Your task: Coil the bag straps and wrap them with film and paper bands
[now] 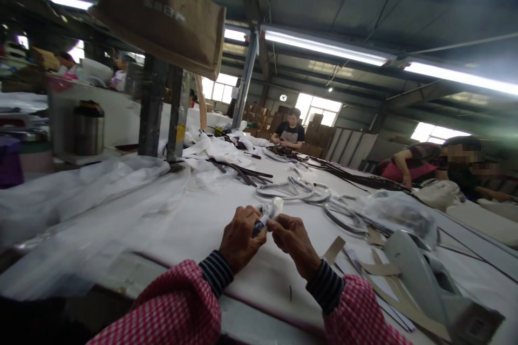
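I have room on the worktop (186, 232) just left of the left hand (242, 238). A gray machine (421, 275) and flat strips (382, 269) block the near right corner; white plastic (101, 197) crowds the left edge.

Tube lights (326, 48) and windows (220, 88) glare white against a dim ceiling (307, 2); the desk (194, 232) takes soft, pale light, haze veils the right edge, the brown bag (157, 32) looks blurred, and wide-angle stretch warps the sides

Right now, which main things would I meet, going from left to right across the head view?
Silver flask, dark metal post, left hand, right hand, grey device.
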### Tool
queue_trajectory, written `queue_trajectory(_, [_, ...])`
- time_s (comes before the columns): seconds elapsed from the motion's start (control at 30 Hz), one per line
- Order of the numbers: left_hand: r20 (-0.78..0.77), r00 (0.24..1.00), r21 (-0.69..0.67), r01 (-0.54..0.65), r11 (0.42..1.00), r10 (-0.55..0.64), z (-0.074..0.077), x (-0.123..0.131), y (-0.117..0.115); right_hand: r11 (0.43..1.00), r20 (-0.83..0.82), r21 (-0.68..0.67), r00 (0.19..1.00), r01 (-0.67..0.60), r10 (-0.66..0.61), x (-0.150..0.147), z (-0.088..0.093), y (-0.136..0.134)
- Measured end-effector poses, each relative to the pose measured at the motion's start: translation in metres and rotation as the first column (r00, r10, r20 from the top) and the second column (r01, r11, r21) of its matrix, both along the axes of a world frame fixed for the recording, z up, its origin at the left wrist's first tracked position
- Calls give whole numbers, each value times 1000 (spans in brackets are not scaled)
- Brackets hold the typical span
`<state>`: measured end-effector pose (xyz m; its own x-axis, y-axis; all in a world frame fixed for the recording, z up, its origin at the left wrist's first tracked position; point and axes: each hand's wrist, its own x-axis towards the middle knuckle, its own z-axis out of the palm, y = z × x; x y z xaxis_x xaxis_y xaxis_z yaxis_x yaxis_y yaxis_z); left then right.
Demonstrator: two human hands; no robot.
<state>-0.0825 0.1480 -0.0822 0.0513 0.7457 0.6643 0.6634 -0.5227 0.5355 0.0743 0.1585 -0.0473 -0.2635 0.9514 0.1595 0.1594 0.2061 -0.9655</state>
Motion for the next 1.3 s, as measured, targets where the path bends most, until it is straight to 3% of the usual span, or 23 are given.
queue_trajectory(0.4, [271, 955, -168, 172, 971, -123, 4, -4, 1, 999, 146, -18, 989, -28, 31, 5, -17, 13])
queue_trajectory(0.6, [454, 865, -305, 376, 875, -214, 1, -7, 7, 994, -182, -53, 980, -96, 85, 3, -40, 18])
queue_trajectory(0.67, [517, 824, -335, 443, 832, -231, -2, -7, 9, 992, -202, -58, 974, -114, 100, 4, -47, 21])
queue_trajectory(0.77, [570, 789, -342, 481, 808, -229, -5, -6, 10, 996, -125, 63, 990, -61, 69, 5, -54, 24])
queue_trajectory(0.87, [571, 795, -340, 456, 822, -205, -3, -4, 8, 973, -96, 227, 995, 41, -20, 8, -56, 24])
queue_trajectory(0.93, [550, 816, -346, 415, 842, -176, -1, -3, 4, 890, -2, 444, 993, 104, -114, 11, -55, 21])
queue_trajectory(1.03, [494, 858, -361, 351, 864, -142, 8, 0, -6, 649, 214, 761, 940, 11, -266, 15, -49, 13])
queue_trajectory(1.1, [369, 921, -345, 265, 900, -129, 15, 1, -18, 556, 315, 826, 896, -96, -313, 15, -46, 5])
queue_trajectory(1.17, [139, 986, -287, 131, 949, -94, 21, -3, -35, 484, 378, 855, 861, -184, -340, 12, -43, -3])
queue_trajectory(1.3, [-239, 969, -162, -105, 981, 65, 19, -34, -86, 333, 479, 865, 816, -376, -324, 2, -42, -22])
